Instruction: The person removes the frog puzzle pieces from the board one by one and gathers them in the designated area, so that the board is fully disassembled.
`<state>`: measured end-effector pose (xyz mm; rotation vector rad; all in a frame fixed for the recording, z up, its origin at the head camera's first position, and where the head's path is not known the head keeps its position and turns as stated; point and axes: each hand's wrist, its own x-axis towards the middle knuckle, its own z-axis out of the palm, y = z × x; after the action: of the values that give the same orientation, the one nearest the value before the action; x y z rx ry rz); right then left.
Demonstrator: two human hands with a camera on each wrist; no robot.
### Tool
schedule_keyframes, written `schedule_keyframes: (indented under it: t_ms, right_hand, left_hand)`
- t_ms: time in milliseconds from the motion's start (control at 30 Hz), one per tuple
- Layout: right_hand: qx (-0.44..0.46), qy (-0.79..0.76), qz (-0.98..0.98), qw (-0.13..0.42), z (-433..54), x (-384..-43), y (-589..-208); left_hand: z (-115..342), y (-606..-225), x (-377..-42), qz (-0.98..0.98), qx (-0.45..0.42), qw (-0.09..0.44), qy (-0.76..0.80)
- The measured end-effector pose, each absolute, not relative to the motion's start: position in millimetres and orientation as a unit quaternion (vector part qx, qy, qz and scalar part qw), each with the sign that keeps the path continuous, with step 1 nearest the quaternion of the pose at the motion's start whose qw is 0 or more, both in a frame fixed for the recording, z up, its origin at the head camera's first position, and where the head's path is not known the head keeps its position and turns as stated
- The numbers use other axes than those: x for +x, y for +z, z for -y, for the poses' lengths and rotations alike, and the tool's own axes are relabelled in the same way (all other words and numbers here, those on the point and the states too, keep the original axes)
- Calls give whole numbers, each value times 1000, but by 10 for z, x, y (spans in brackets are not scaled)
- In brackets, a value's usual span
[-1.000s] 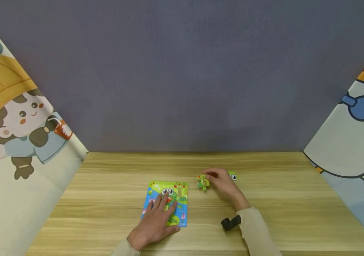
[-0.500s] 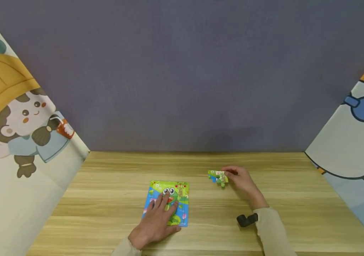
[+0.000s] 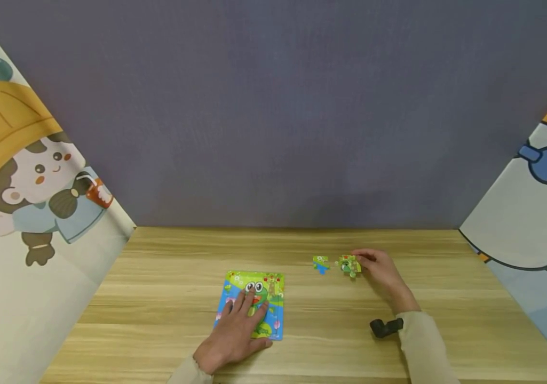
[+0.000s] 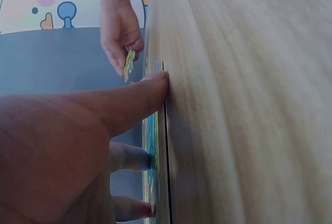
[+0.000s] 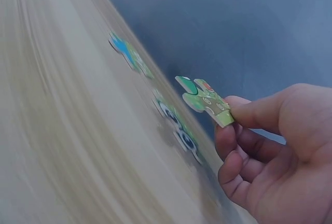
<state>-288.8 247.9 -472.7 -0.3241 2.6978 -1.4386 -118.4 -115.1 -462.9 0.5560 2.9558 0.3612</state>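
My left hand (image 3: 237, 330) lies with spread fingers on a frog picture puzzle board (image 3: 276, 314); in the left wrist view the thumb (image 4: 140, 99) reaches over the board's edge (image 4: 162, 182). My right hand (image 3: 386, 274) pinches a green and brown puzzle piece (image 5: 210, 102) with a tree print between thumb and fingers, tilted above the table. Beneath the held piece, a puzzle piece with two frog eyes (image 5: 177, 126) lies on the table, mostly covered in the head view. A blue and green puzzle piece (image 3: 321, 264) lies to its left.
The wooden table (image 3: 158, 298) ends at a dark grey back wall (image 3: 273, 133). Printed cartoon panels (image 3: 28, 176) stand at both sides. A black wrist camera (image 3: 386, 327) sits on the right sleeve.
My right hand has moved right with the held piece, uncovering the blue and green piece and coming over the frog-eyes piece. The left hand stays on the board.
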Motion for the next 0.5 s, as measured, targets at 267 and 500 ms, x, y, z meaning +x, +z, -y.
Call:
schedule_keyframes:
  t_ms: [267, 500]
  right_hand:
    - [-85, -472, -877, 38, -2695, -2927, -4738]
    - [-80, -465, -881, 30, -2863, -2919, -4750]
  left_hand:
    - [1143, -4627, -1180, -975, 181, 56, 117]
    - [1144, -4632, -1182, -975, 180, 56, 116]
